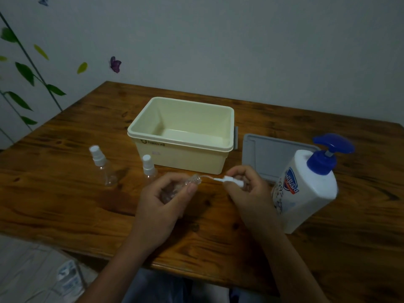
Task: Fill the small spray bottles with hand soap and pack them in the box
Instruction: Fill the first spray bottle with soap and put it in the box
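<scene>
Left hand (162,201) gripping small clear plastic spray bottle (175,190) — right hand (244,189) pinching its removed white spray cap (229,182) — above wooden worktop (65,193).

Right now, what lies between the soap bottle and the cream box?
In the head view, a grey lid lies flat on the table between the soap bottle and the cream box.

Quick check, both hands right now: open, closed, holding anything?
Left hand: closed around the clear spray bottle, cap off.
Right hand: closed on the white spray cap, its tube partly out of the bottle's neck.
</scene>
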`<control>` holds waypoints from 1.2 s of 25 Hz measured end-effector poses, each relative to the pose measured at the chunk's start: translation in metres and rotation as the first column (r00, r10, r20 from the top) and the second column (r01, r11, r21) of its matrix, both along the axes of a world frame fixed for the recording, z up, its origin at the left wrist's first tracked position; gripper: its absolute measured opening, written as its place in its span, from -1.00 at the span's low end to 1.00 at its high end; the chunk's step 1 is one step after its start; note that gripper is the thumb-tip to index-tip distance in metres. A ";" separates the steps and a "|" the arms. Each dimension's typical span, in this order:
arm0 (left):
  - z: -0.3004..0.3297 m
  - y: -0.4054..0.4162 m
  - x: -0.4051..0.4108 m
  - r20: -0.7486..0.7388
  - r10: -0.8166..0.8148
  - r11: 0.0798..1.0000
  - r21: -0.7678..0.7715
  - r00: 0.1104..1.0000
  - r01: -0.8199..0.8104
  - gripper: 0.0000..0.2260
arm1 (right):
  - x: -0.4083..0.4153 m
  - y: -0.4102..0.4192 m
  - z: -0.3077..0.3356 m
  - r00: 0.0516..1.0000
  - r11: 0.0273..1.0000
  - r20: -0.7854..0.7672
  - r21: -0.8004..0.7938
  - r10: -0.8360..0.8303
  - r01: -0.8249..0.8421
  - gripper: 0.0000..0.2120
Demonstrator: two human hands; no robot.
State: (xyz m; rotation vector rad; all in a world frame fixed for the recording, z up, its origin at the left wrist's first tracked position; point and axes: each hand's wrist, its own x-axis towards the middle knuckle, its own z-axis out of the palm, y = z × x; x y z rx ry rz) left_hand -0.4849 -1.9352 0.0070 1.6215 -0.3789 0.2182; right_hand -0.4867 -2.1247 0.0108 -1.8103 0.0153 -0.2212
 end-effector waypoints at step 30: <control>-0.001 0.001 0.000 0.017 0.064 0.990 0.121 0.998 -0.065 -0.86 | 0.002 0.002 -0.011 0.980 0.780 -0.052 -0.598 0.194 -0.186 -0.57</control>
